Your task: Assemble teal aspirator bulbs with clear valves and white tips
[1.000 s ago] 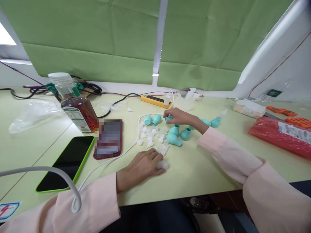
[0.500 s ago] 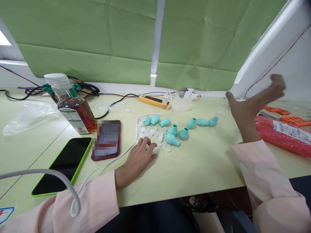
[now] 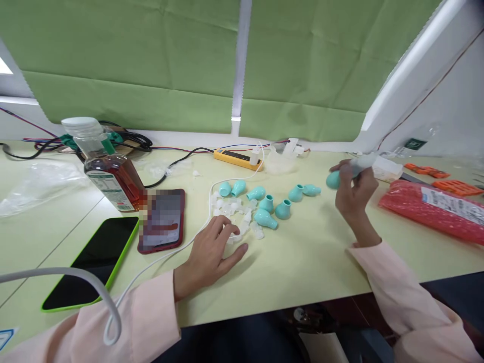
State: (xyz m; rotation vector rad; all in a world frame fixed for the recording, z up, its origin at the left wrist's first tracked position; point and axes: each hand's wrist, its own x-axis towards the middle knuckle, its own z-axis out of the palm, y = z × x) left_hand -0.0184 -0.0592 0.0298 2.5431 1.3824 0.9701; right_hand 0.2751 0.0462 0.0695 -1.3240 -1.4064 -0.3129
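My right hand (image 3: 354,195) is closed around a teal rubber bulb (image 3: 332,180), lifted at the right side of the table. A frosted translucent tip (image 3: 366,161) points away from it on the other side of the fingers, partly hidden by them. My left hand (image 3: 209,253) lies palm down with its thumb apart, fingertips at the near edge of a pile of translucent plastic tips (image 3: 227,206). Several more teal bulbs (image 3: 266,219) are scattered right of and behind that pile, some upright and some on their sides.
To the left are a red-cased phone (image 3: 162,222), a green-edged phone (image 3: 91,262) and a bottle of amber liquid (image 3: 113,176). A white cable (image 3: 198,233) passes beside my left hand. A yellow power strip (image 3: 236,158) lies behind, and a red bubble-wrap package (image 3: 416,201) at right.
My right hand has come down and left from the raised, spread pose and taken hold of the rightmost teal bulb. My left hand's thumb has spread away from its fingers.
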